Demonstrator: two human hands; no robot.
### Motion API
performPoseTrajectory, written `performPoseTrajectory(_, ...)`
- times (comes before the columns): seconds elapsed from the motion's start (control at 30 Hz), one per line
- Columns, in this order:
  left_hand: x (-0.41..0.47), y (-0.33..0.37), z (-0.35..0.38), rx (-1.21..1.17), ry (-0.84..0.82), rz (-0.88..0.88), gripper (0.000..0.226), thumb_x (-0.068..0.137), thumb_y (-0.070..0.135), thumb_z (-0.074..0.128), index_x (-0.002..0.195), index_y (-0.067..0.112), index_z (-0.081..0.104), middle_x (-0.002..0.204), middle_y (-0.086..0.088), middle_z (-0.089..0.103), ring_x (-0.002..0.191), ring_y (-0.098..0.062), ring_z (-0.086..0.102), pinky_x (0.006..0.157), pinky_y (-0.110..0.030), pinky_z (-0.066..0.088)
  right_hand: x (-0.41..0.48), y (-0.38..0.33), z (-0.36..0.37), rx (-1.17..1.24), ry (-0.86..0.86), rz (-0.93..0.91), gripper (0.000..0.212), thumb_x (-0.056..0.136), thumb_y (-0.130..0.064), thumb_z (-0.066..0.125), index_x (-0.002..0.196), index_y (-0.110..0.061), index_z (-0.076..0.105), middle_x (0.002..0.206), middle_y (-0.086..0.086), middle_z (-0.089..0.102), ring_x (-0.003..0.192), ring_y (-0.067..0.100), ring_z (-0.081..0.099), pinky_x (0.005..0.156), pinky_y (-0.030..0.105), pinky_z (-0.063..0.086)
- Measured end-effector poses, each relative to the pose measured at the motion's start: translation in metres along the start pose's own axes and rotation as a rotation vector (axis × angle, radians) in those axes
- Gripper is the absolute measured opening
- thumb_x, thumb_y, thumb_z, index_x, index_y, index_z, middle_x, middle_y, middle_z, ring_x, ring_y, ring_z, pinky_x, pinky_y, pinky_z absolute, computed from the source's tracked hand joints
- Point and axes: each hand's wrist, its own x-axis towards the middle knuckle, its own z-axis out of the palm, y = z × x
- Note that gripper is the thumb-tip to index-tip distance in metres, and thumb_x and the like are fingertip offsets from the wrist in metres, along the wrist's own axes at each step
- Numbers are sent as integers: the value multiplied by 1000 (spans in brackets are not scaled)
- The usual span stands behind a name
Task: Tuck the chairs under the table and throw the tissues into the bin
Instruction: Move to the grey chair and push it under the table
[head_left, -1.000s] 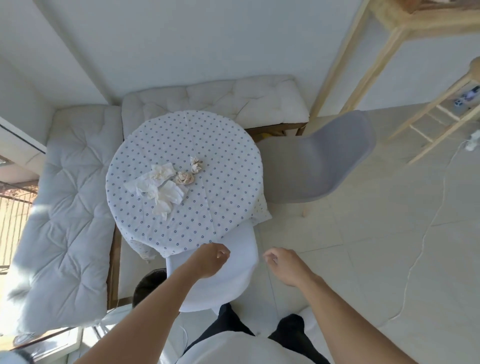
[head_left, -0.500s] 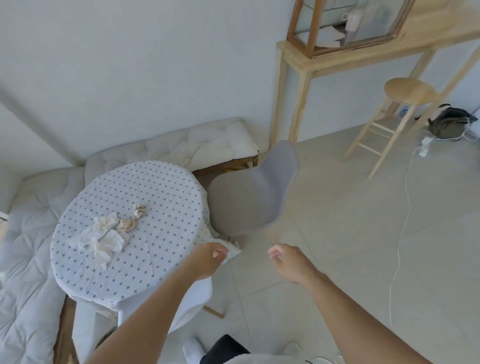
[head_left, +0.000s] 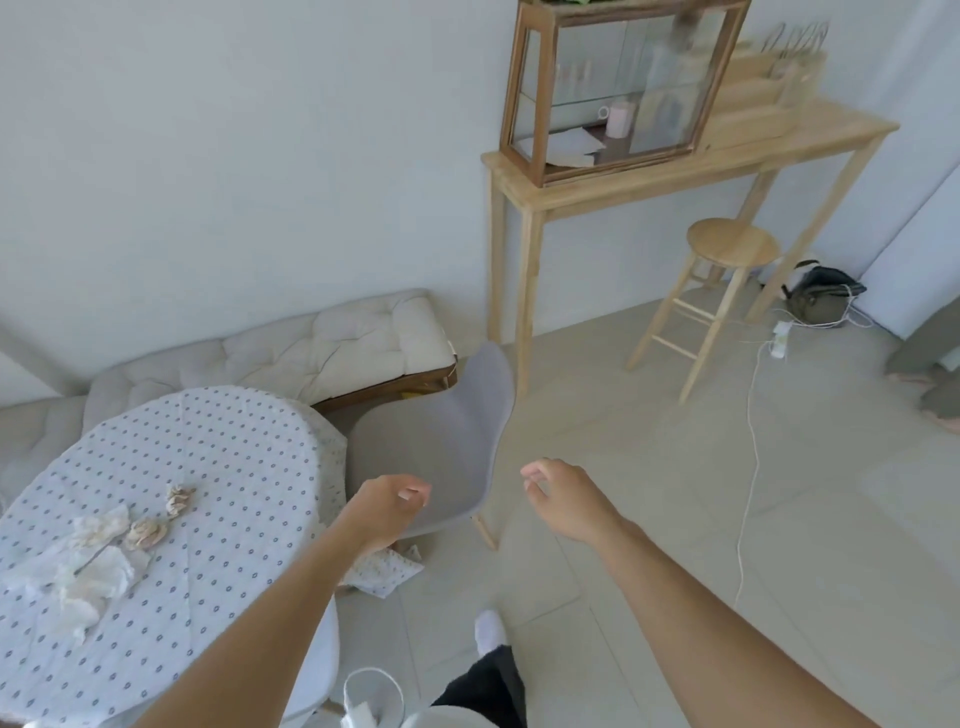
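Currently both hands empty: left hand (head_left: 387, 506) loosely curled, right hand (head_left: 558, 493) half-open with fingers relaxed, both reaching toward the grey chair (head_left: 436, 457). White chair (head_left: 311, 670) at near edge looks already tucked under the desk (head_left: 218, 467). Tissues (head_left: 88, 561) lie crumpled on the desk's left side, untouched. Grey chair stands just beside the desk's far-right edge, seat angled out, not tucked. Step in hand, I'd judge: second chair. Next move calls for gripping the backrest rim with both hands and pushing it toward the desk, minding the hanging cloth corner (head_left: 384, 569). No bin clearly identifiable.
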Motion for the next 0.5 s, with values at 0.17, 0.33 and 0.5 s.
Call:
performPoseTrajectory(0.17, 67, 19, -3, 25, -12, 6, 39, 108, 46, 47, 126, 26, 75, 123, 2, 78, 102, -17, 75, 91, -35, 64, 57, 15, -28, -42, -12, -27, 35, 101, -30, 50, 132, -20, 64, 133, 4, 66, 126, 21, 60, 105, 38, 47)
performPoseTrajectory(0.33, 142, 39, -13, -31, -37, 8, 35, 109, 44, 46, 127, 34, 75, 124, 9, 77, 109, -15, 73, 98, -34, 61, 127, 25, -57, -86, -72, -27, 35, 102, -29, 51, 132, -17, 63, 133, 6, 65, 126, 22, 59, 106, 38, 46)
performPoseTrajectory(0.5, 212, 51, -29, -103, -83, -33, 36, 109, 44, 47, 135, 36, 70, 131, 10, 75, 122, -18, 69, 108, -35, 54, 211, 26, -88, -159, -130, -30, 35, 102, -31, 52, 133, -18, 63, 132, 6, 65, 125, 23, 60, 106, 39, 46)
